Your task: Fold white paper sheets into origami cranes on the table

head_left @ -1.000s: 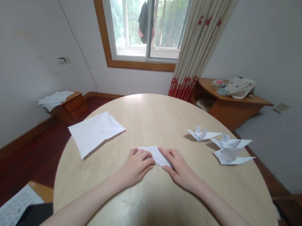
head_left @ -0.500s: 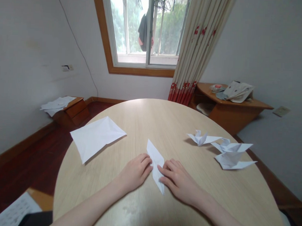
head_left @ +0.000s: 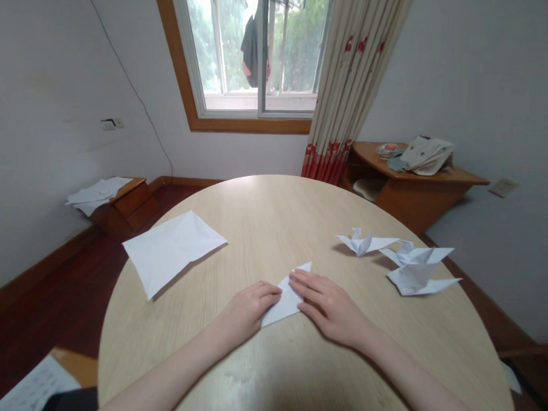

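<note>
A small folded white paper (head_left: 284, 306) lies on the round wooden table (head_left: 273, 214) between my hands, its shape a slanted triangle with a point at the upper right. My left hand (head_left: 253, 304) grips its left edge, fingers pressed together. Over the upper right part of the paper, my right hand (head_left: 328, 306) rests with its fingers spread, thumb apart on the right edge. Part of the paper is hidden under the fingers.
A larger creased white sheet (head_left: 172, 249) lies at the table's left. Folded paper birds (head_left: 361, 242) stand at the right, near the edge. Beyond the table are a small cabinet (head_left: 129, 204), a desk (head_left: 411, 193) and a curtain (head_left: 347, 81).
The folded paper has gone from a long narrow shape slanting down to the right to a triangle pointing up right. My right hand has moved up over it. The view has shifted slightly.
</note>
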Action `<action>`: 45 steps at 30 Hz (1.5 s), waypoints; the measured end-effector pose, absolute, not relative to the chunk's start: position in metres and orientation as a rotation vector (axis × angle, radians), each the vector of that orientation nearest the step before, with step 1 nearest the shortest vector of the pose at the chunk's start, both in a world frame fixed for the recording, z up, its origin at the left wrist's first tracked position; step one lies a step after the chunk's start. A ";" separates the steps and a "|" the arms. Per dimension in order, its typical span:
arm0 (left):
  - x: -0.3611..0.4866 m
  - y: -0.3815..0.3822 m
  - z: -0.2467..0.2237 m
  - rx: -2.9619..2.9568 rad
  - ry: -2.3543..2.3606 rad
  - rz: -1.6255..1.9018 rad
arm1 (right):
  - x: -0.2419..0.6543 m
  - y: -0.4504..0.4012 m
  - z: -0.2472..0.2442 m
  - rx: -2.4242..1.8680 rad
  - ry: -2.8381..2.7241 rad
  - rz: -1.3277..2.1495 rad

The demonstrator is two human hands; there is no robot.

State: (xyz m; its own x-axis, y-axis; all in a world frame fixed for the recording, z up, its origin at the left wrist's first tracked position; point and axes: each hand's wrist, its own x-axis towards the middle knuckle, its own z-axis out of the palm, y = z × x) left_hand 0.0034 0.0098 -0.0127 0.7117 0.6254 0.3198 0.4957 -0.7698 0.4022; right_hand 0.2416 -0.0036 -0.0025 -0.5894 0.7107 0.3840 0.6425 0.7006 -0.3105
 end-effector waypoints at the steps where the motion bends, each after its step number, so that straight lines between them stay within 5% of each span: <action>1: 0.001 0.012 -0.014 2.624 0.881 0.646 | 0.242 -0.003 -0.004 -1.031 -2.466 0.215; 45: 0.005 -0.001 0.001 2.558 0.972 0.627 | 0.221 -0.018 -0.003 -1.087 -2.466 0.030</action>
